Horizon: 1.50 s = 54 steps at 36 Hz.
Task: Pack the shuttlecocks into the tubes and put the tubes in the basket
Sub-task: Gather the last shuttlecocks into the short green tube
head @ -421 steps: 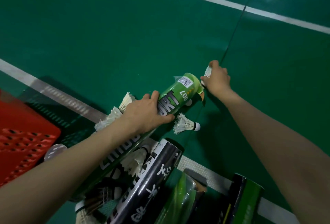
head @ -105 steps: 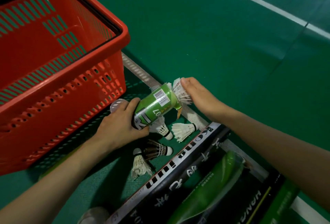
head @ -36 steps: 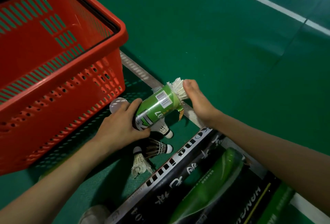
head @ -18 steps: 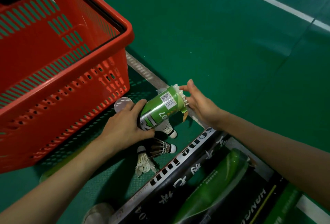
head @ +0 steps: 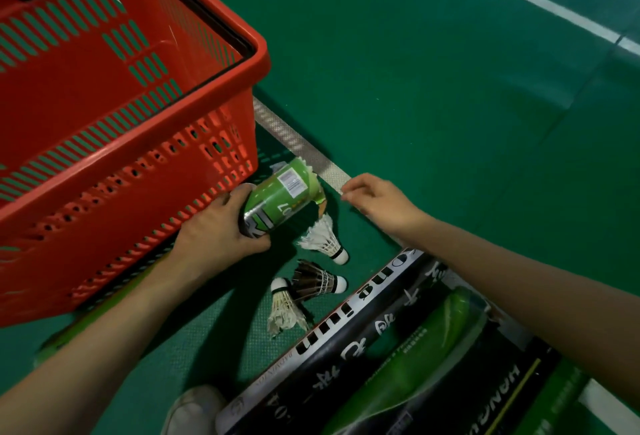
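Left hand (head: 221, 230): fingers wrapped round green tube (head: 277, 199), tube tilted, just beside the red basket (head: 258, 63) at its near corner. Right hand (head: 377, 202) on the tube's far side from the basket, fingers loosely curled, empty. Three shuttlecocks (head: 322, 240) on the floor (head: 415, 88) near that corner.

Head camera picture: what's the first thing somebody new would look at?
The big red basket fills the upper left, standing on the green court floor. Beside its near corner, the left hand grips a bright green tube, and the right hand hovers just past the tube's mouth. Below the tube, a white shuttlecock, a dark-feathered shuttlecock and a second white shuttlecock lie loose on the floor.
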Motion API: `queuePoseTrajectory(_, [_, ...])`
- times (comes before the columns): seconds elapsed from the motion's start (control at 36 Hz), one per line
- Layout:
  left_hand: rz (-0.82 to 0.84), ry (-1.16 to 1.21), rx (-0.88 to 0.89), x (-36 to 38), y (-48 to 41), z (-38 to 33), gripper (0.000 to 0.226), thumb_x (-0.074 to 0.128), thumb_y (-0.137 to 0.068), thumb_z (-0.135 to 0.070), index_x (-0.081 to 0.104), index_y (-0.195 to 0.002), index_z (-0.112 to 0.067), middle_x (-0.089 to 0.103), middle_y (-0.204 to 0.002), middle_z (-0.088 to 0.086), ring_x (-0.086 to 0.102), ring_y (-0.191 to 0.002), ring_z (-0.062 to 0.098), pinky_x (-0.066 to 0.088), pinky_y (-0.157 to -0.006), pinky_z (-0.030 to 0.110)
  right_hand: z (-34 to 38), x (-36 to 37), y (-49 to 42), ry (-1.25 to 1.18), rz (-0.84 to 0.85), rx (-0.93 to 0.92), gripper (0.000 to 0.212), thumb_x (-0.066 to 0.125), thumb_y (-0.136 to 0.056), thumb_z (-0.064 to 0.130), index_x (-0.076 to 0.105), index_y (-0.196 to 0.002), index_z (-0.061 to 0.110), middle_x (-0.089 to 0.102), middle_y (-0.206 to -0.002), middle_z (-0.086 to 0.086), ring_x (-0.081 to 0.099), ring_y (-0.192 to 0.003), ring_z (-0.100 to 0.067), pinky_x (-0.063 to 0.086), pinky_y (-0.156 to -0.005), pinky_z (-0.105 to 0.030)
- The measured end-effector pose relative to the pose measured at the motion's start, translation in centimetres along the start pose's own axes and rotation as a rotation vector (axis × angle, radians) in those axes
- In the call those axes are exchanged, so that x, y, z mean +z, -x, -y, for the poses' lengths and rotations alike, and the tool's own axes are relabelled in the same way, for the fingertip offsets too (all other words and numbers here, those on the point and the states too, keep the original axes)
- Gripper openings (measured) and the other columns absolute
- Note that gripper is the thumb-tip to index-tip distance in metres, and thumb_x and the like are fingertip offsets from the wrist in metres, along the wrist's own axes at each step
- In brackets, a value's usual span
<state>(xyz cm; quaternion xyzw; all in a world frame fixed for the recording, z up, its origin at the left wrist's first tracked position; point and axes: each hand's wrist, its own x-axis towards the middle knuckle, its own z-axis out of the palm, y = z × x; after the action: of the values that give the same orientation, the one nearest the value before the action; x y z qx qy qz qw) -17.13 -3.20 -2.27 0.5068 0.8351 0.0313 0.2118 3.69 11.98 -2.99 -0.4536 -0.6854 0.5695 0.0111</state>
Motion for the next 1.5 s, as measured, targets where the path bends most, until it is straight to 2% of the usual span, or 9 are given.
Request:
queuePoseTrajectory(0.14, [0.056,-0.016,-0.058,0.0,-0.4,0.6,0.095,0.071,-0.074,-0.054,0.018,-0.148,-0.029,0.043,-0.135,0.011,0.053,-0.112,0.032,0.047,-0.085,0.037,-0.3,2.3,-0.6,0.408,0.271,-0.146,0.04,0.057,-0.093,0.023,0.048,-0.132,0.023,0.043,-0.139,-0.004,0.043,-0.126,-0.022,0.034,-0.103,-0.031])
queuePoseTrajectory(0.28, [0.047,0.035,-0.032,0.3,-0.1,0.5,0.092,0.072,-0.07,-0.054,0.02,-0.144,-0.037,0.046,-0.132,0.007,0.056,-0.107,0.034,0.051,-0.083,0.04,-1.6,2.8,-1.4,0.924,0.219,-0.281,0.04,0.059,-0.09,0.032,0.053,-0.126,0.014,0.029,-0.147,-0.009,0.027,-0.134,-0.028,0.032,-0.106,-0.041])
queuePoseTrajectory(0.44, [0.07,0.04,0.051,1.1,0.5,-0.1,0.091,0.073,-0.07,-0.053,0.022,-0.143,-0.035,0.041,-0.137,0.002,0.057,-0.108,0.03,0.052,-0.081,0.039,-1.3,-1.4,-1.6,0.298,-0.251,-0.094,0.023,0.063,-0.088,0.025,0.062,-0.104,0.009,0.059,-0.1,-0.001,0.056,-0.078,-0.008,0.043,-0.062,-0.012])
queuePoseTrajectory(0.53, [0.073,0.022,0.097,1.3,0.5,-0.5,0.092,0.071,-0.07,-0.057,0.022,-0.144,-0.033,0.036,-0.144,0.001,0.056,-0.111,0.027,0.052,-0.081,0.04,0.1,-3.4,-0.9,0.088,-0.338,-0.097,0.026,0.057,-0.092,0.028,0.06,-0.113,0.012,0.061,-0.102,0.002,0.056,-0.083,-0.008,0.042,-0.069,-0.021])
queuePoseTrajectory(0.67, [0.02,0.027,0.155,1.2,0.6,-1.4,0.092,0.068,-0.07,-0.061,0.023,-0.144,-0.031,0.036,-0.143,-0.003,0.055,-0.113,0.024,0.051,-0.084,0.037,1.8,-3.3,1.0,-0.025,-0.094,-0.097,0.015,0.049,-0.096,0.025,0.059,-0.107,0.023,0.064,-0.102,0.005,0.061,-0.096,-0.012,0.047,-0.089,-0.028])
queuePoseTrajectory(0.86, [0.0,0.009,0.186,0.6,1.1,-2.4,0.092,0.064,-0.071,-0.064,0.019,-0.144,-0.034,0.037,-0.139,-0.004,0.051,-0.116,0.022,0.05,-0.087,0.04,2.8,-2.0,2.8,-0.057,0.009,-0.043,0.046,0.027,-0.094,0.055,0.039,-0.126,0.025,0.044,-0.136,0.0,0.041,-0.126,-0.019,0.027,-0.11,-0.043])
queuePoseTrajectory(1.08, [-0.034,0.059,0.227,0.1,1.5,-1.9,0.088,0.068,-0.068,-0.063,0.026,-0.141,-0.035,0.043,-0.134,-0.007,0.055,-0.112,0.018,0.052,-0.084,0.04,3.6,-2.0,3.7,-0.132,0.096,-0.039,0.04,0.015,-0.093,0.057,0.029,-0.118,0.03,0.047,-0.108,0.01,0.038,-0.112,-0.008,0.025,-0.098,-0.027])
queuePoseTrajectory(1.28, [-0.031,0.038,0.239,0.5,1.8,-2.3,0.091,0.049,-0.059,-0.075,0.026,-0.139,-0.038,0.046,-0.131,-0.008,0.057,-0.108,0.019,0.052,-0.079,0.038,3.0,-1.0,3.7,-0.173,0.186,0.002,0.092,0.017,-0.067,0.083,0.024,-0.138,0.025,0.055,-0.133,-0.012,0.039,-0.133,-0.022,0.009,-0.116,-0.042])
queuePoseTrajectory(1.5, [-0.015,0.035,0.259,0.8,2.4,-3.2,0.092,0.052,-0.062,-0.073,0.026,-0.142,-0.036,0.047,-0.123,-0.008,0.056,-0.102,0.018,0.048,-0.073,0.032,1.9,-0.3,2.8,-0.255,0.265,0.032,0.124,0.029,-0.049,0.099,0.013,-0.15,0.029,0.019,-0.157,-0.003,0.02,-0.143,-0.02,0.008,-0.118,-0.05])
